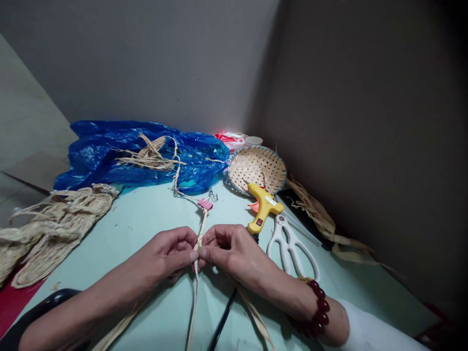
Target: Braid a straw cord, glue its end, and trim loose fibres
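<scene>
A pale straw braid [203, 225] runs toward me from a pink binder clip [205, 204] on the table. My left hand [174, 251] pinches the braid's near end from the left, thumb and fingers closed. From the right, my right hand [223, 247] pinches the same spot, its thumb almost meeting the left one. Loose strands hang below: a middle strand [195, 297], a left strand [124, 325] and a right strand [255, 314]. Beyond the clip, the finished braid [177, 178] trails up to a straw bundle [155, 155].
Blue plastic bag [95, 156] lies under the bundle. Woven straw slippers [69, 224] rest at left. On the right are a woven basket [243, 168], a yellow glue gun [263, 209], white scissors [287, 248] and loose straw [318, 214]. A black cord [223, 319] crosses the pale green table [146, 209].
</scene>
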Tool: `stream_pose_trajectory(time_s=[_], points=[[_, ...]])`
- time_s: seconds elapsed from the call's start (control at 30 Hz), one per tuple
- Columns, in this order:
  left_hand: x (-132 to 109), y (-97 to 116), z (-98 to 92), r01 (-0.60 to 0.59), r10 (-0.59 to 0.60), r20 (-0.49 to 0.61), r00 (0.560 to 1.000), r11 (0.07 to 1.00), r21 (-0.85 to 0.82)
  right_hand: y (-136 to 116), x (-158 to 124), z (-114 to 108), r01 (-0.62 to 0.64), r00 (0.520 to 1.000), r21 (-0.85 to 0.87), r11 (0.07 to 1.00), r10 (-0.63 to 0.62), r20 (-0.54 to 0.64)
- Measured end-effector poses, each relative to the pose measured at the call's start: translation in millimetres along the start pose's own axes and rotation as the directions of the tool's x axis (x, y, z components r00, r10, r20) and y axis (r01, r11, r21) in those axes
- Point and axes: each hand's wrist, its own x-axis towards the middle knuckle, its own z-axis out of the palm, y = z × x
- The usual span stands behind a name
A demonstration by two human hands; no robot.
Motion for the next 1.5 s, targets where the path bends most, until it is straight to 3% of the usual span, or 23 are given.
stream_pose_trajectory(time_s=[0.2,0.37,0.47,0.57,0.7,0.83,0.93,1.07,1.2,1.3,1.37,1.5], points=[[0,-11,5.6,-0.055,0.060,-0.118,0.991,0.997,0.047,0,-7,-1,0.048,0.998,-0.340,0.939,-0.057,-0.015],[-1,-15,14.2,-0.048,0.067,-0.208,0.976,0.994,0.094,2,-13,0,-0.006,0.997,-0.531,0.848,-0.038,-0.073],[-2,-15,19.1,-0.037,0.071,-0.257,0.964,0.990,0.135,3,-14,0,-0.039,0.999,-0.426,0.904,0.021,-0.048],[-4,-17,23.4,-0.044,0.116,-0.316,0.942,0.973,0.228,3,-13,2,-0.100,0.995,-0.184,0.978,0.102,0.006],[-4,-21,26.9,-0.077,0.164,-0.334,0.928,0.963,0.259,-1,-13,8,-0.161,0.987,0.009,0.987,0.161,0.016],[-2,-24,27.3,-0.107,0.121,-0.307,0.944,0.992,0.060,-2,-16,13,-0.158,0.987,-0.017,0.987,0.158,-0.019],[0,-26,26.4,-0.090,0.054,-0.284,0.957,0.989,-0.114,3,-20,14,-0.077,0.997,-0.233,0.969,0.068,-0.045],[1,-30,24.8,-0.069,0.020,-0.306,0.952,0.987,-0.149,10,-25,17,0.133,0.986,-0.597,0.791,-0.168,-0.002],[1,-32,23.4,-0.088,0.031,-0.292,0.956,0.979,-0.184,16,-27,18,0.397,0.873,-0.773,0.495,-0.464,0.151],[-1,-30,23.3,-0.098,0.035,-0.247,0.968,0.964,-0.245,22,-26,18,0.407,0.792,-0.882,0.238,-0.573,0.211],[-3,-30,23.6,-0.110,0.049,-0.228,0.972,0.958,-0.264,26,-25,19,0.395,0.749,-0.911,0.119,-0.616,0.244],[-5,-33,24.5,-0.135,0.059,-0.286,0.956,0.957,-0.255,29,-24,21,0.402,0.721,-0.915,0.036,-0.628,0.293]])
